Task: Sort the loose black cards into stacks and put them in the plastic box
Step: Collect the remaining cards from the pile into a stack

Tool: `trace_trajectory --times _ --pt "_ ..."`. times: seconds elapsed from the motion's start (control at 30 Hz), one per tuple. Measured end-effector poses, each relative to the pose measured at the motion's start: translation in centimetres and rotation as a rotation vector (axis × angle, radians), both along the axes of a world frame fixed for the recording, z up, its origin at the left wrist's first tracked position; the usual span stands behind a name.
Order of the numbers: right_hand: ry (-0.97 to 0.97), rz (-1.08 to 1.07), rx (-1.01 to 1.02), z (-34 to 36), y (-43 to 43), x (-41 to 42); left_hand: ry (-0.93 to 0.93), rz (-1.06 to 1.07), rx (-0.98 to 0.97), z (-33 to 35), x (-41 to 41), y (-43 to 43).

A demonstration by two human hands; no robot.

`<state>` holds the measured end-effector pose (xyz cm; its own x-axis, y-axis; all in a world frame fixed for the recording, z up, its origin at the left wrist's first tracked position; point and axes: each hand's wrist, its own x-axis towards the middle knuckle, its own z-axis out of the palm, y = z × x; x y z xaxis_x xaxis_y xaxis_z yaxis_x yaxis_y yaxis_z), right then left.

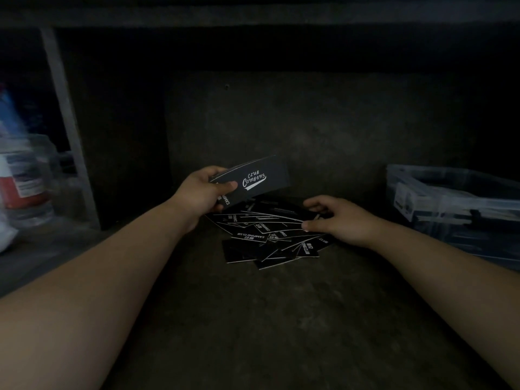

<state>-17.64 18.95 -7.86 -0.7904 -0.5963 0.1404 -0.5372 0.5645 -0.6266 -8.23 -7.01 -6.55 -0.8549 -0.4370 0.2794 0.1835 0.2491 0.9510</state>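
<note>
Two hands: left hand (197, 192) grips stack (254, 180), thumb on top; right hand (343, 220) pinches into pile (267, 239) near box (450, 205).

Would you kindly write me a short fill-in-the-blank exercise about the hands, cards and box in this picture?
The left hand grips a stack of cards whose top card reads Club ____.
The right hand touches the loose pile of ____ cards.
The plastic box stands on the person's ____ side.
Missing words: Camping; black; right.
</note>
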Motion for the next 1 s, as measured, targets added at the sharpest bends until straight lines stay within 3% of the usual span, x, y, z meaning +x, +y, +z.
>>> trace_trajectory --times 0.3,0.47,0.77,1.0 --pt "0.107 0.032 0.19 -0.3 -1.0 1.0 -0.034 0.047 -0.004 -0.4 0.2 -0.6" --pt "0.125 0.068 0.078 0.2 -1.1 1.3 -0.004 0.123 0.098 -0.5 0.0 -1.4" --pt "0.227 0.232 0.244 -0.1 -2.3 2.1 -0.123 0.165 0.135 -0.9 -0.7 -1.9" --pt "0.234 0.246 0.209 1.7 -1.1 2.9 -0.123 0.158 0.222 -0.6 -0.7 -1.8"
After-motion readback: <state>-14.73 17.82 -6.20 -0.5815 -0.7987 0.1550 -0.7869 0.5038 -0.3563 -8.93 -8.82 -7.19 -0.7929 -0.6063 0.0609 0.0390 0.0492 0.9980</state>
